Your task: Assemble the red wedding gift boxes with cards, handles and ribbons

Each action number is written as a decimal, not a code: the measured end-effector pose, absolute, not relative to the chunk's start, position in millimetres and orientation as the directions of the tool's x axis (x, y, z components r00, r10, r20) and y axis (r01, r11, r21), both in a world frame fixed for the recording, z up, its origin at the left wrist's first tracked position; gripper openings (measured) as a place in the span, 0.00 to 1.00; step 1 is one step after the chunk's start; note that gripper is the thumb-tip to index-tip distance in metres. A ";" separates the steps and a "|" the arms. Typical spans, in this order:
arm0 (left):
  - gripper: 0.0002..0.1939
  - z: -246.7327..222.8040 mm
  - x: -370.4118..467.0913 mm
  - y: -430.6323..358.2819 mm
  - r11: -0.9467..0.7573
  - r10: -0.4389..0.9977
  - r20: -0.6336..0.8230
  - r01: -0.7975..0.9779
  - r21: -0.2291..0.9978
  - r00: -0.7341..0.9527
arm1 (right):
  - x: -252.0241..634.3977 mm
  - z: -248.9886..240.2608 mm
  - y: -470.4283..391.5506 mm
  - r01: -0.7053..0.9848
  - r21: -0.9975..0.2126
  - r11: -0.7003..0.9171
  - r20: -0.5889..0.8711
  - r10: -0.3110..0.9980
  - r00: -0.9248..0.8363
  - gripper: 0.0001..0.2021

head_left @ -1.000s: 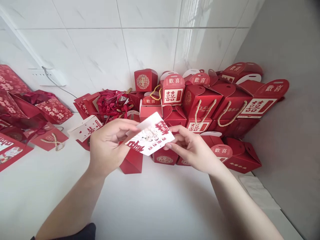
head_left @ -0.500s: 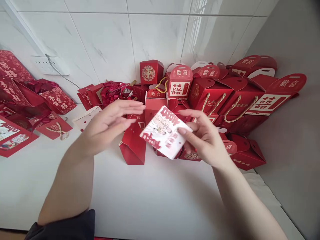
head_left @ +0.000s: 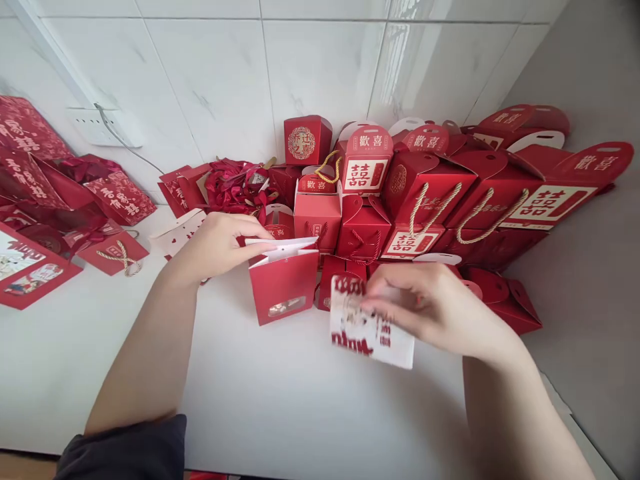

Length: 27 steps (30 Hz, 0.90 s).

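My left hand [head_left: 227, 243] pinches the upper left edge of a red paper gift bag [head_left: 283, 283]. The bag stands upright on the white table with its white-lined mouth open at the top and a small oval window low on its front. To the right, my right hand [head_left: 425, 307] grips a white card [head_left: 373, 337] between thumb and fingers. The card carries dark red lettering and a small drawing, and part of it is covered by the fingers. It hangs tilted above the table, apart from the bag.
Red gift boxes [head_left: 365, 173], several with rope handles, are stacked along the tiled wall at the right. Dark red ribbons [head_left: 235, 187] lie in a heap behind my left hand. More red bags [head_left: 117, 253] stand at the left, near a wall socket [head_left: 105, 127] with a cable.
My right hand has moved the card right and down, away from the bag. My left hand, free before, has taken hold of the bag's edge, and the bag now stands turned with its mouth visible.
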<state>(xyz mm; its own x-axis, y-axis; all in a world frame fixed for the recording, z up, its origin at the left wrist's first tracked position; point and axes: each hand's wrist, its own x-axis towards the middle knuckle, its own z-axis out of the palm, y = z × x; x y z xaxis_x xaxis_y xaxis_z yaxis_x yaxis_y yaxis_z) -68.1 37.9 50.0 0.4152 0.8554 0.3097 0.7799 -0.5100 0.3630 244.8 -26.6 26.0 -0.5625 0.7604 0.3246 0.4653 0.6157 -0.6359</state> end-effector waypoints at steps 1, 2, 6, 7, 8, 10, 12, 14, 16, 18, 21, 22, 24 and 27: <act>0.12 50.9 -64.9 33.5 -0.534 0.838 0.338 0.773 0.342 0.428 | 241.7 25.6 -29.4 0.455 -0.639 0.621 0.262 0.731 -0.630 0.11; 0.13 51.8 -61.5 29.0 -0.566 0.816 0.348 0.760 0.319 0.462 | 237.2 23.8 -31.5 0.453 -0.635 0.626 0.214 0.706 -0.675 0.21; 0.13 53.6 -48.9 13.4 -0.640 0.764 0.276 0.738 0.214 0.583 | 209.9 5.3 -36.0 0.582 -0.417 0.698 0.151 0.685 -0.713 0.34; 0.12 54.0 -46.9 10.3 -0.644 0.762 0.251 0.740 0.194 0.597 | 202.8 -0.2 -37.3 0.625 -0.332 0.707 0.125 0.689 -0.714 0.30; 0.11 54.7 -45.6 7.4 -0.647 0.760 0.228 0.741 0.180 0.608 | 196.4 -5.0 -39.1 0.639 -0.267 0.721 0.087 0.679 -0.729 0.27; 0.08 56.4 -44.7 2.4 -0.650 0.759 0.190 0.741 0.169 0.622 | 186.8 -11.2 -44.0 0.606 -0.197 0.771 0.047 0.625 -0.779 0.25; 0.07 58.4 -44.9 -1.7 -0.646 0.763 0.154 0.743 0.175 0.627 | 181.8 -13.0 -49.7 0.599 -0.169 0.783 0.074 0.616 -0.784 0.31; 0.07 59.8 -44.8 -4.8 -0.650 0.759 0.125 0.736 0.190 0.639 | 180.8 -12.2 -54.7 0.634 -0.136 0.762 0.131 0.648 -0.750 0.38; 0.08 60.4 -44.5 -7.0 -0.668 0.740 0.087 0.713 0.211 0.667 | 182.5 -10.3 -59.4 0.657 -0.115 0.745 0.163 0.666 -0.728 0.41; 0.08 60.5 -44.6 -8.9 -0.681 0.721 0.048 0.695 0.229 0.691 | 185.6 -6.8 -64.8 0.621 -0.141 0.771 0.138 0.636 -0.759 0.40; 0.08 60.3 -46.3 -11.6 -0.666 0.730 0.004 0.709 0.230 0.684 | 189.4 1.6 -74.2 0.535 -0.191 0.823 0.025 0.549 -0.836 0.36; 0.08 60.1 -47.1 -12.2 -0.659 0.734 -0.014 0.717 0.227 0.679 | 189.8 4.6 -76.7 0.519 -0.192 0.833 -0.017 0.526 -0.851 0.35; 0.09 59.1 -48.5 -12.3 -0.658 0.730 -0.040 0.718 0.225 0.682 | 189.5 9.6 -79.6 0.514 -0.176 0.840 -0.078 0.508 -0.858 0.35; 0.11 56.0 -49.1 -9.7 -0.678 0.718 -0.015 0.704 0.211 0.696 | 187.4 12.4 -78.7 0.534 -0.154 0.832 -0.120 0.520 -0.845 0.35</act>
